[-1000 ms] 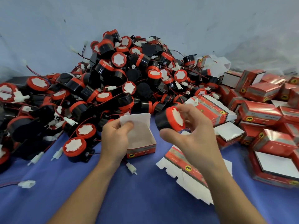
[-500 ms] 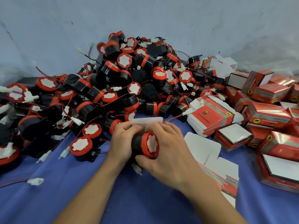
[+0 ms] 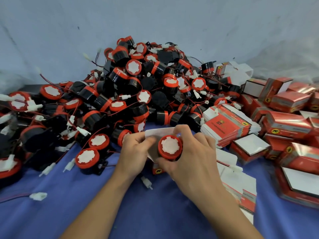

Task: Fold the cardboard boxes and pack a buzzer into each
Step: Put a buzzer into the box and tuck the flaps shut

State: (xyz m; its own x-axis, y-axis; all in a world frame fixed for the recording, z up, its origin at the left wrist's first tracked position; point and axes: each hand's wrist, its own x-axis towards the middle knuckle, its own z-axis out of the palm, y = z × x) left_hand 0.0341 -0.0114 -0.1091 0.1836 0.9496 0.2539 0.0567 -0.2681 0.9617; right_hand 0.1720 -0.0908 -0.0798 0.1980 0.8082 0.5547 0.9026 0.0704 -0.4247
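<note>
A small red cardboard box (image 3: 157, 170) with a white open flap stands on the blue cloth in front of me. My left hand (image 3: 136, 152) grips its left side. My right hand (image 3: 193, 156) holds a black buzzer with a red rim and white face (image 3: 170, 147), its face turned up toward me and its body sunk into the open top of the box. My fingers hide most of the box.
A big heap of loose buzzers (image 3: 134, 87) with red wires and white plugs fills the left and back. A stack of flat boxes (image 3: 229, 125) lies right of my hands, closed red boxes (image 3: 286, 125) beyond. Flat blanks (image 3: 238, 185) lie under my right forearm.
My right hand has carried the buzzer from above the cloth to the box and turned its white face upward. My left hand has stayed on the box.
</note>
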